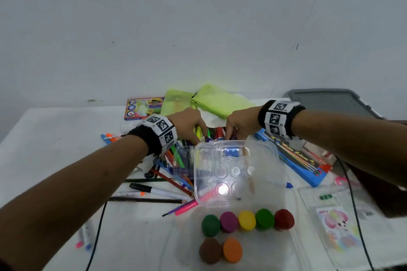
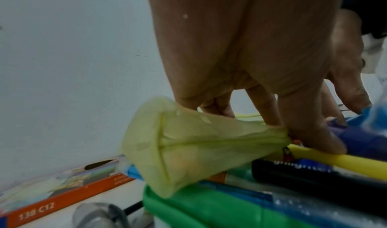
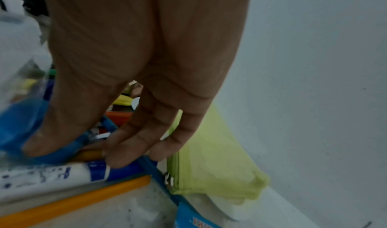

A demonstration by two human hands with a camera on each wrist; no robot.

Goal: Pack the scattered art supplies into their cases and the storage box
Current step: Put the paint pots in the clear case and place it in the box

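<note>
Nearest, seven clay balls in two rows by the table's near edge, bare room left of them. Beyond, a clear tray, flanked left by a pile of pens with long axes fanning near-right to far-left. Farther, left hand pinching a green pouch beside a yellow marker; right hand, fingers curled onto a white-and-blue marker lying left-right, grip not certain. Farthest, a grey lid at the wall.
</note>
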